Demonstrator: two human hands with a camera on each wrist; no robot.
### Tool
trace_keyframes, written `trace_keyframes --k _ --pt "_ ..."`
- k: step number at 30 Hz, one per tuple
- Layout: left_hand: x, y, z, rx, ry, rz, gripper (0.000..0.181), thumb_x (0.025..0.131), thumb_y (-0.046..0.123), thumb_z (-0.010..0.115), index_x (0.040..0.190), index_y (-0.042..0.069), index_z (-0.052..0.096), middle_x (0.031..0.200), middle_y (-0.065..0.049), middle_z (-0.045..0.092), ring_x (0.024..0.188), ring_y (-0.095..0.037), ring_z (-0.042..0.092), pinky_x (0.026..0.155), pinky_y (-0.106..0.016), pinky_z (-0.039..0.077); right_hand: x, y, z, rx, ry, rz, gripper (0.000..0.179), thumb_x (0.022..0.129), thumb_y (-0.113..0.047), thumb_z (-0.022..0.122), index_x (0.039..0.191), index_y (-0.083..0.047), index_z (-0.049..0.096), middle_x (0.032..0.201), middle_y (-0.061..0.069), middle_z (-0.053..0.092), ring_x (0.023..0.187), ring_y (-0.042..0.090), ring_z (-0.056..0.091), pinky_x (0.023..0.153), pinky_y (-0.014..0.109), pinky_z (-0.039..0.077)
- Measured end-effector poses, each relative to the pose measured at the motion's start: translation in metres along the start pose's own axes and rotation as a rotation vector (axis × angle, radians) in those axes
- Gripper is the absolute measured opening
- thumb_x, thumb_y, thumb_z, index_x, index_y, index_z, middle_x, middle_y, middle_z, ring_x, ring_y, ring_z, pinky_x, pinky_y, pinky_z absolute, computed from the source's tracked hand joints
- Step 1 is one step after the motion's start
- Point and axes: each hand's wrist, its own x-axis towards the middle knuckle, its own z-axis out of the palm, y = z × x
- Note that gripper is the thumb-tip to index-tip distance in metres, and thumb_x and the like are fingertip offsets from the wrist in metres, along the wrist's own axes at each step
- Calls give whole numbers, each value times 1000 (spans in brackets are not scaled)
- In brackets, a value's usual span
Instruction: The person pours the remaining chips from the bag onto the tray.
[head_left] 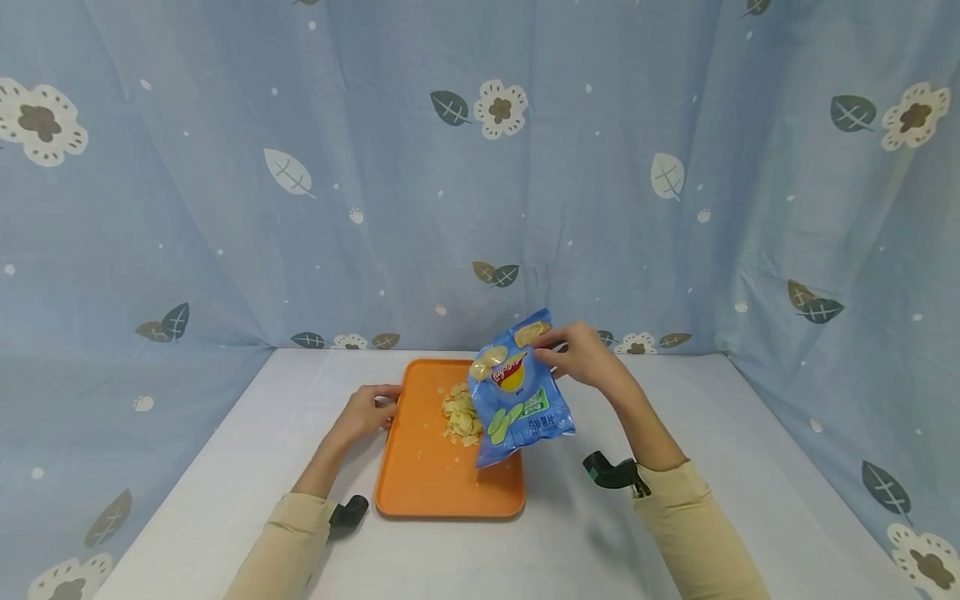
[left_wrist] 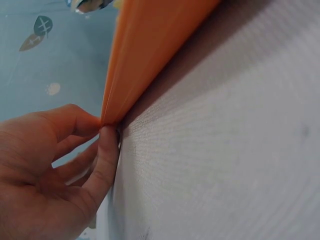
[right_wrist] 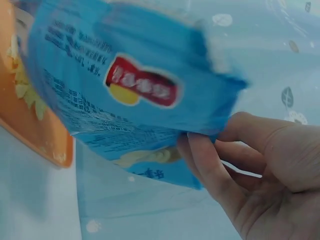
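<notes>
The right grip (head_left: pixel 581 354) pinches the bag (head_left: pixel 517 400), tilted partly over the tray (head_left: pixel 431 487) near the chips (head_left: pixel 461 417), while the left grip (head_left: pixel 367 412) pinches the tray's rim; swinging the bag outward could scatter any remaining chips onto the bench (head_left: pixel 558 554).

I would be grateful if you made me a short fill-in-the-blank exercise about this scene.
1. The loose chips lie on a tray whose colour is ____.
2. The left hand holds the tray's edge, while the chip bag is held by the ____ hand.
3. The chip bag's main colour is ____.
4. The curtain behind the table is printed with leaves and brown-centred ____.

Missing words: orange; right; blue; flowers.
</notes>
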Motion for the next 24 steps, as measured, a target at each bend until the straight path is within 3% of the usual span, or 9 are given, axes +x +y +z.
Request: trace_keyframes --k 15,24 --pt "1 -1 1 0 9 6 45 88 4 56 133 4 61 119 -19 68 69 -13 64 59 -27 52 -6 4 -9 7 15 20 32 94 -17 65 120 2 69 117 21 68 89 27 72 72 39 61" --pt "0 -1 1 -7 11 -1 45 89 4 57 133 4 60 125 -20 66 77 -13 67 62 -28 54 -11 7 -15 7 36 12 33 94 -17 64 121 1 68 118 22 67 89 26 71 71 34 61"
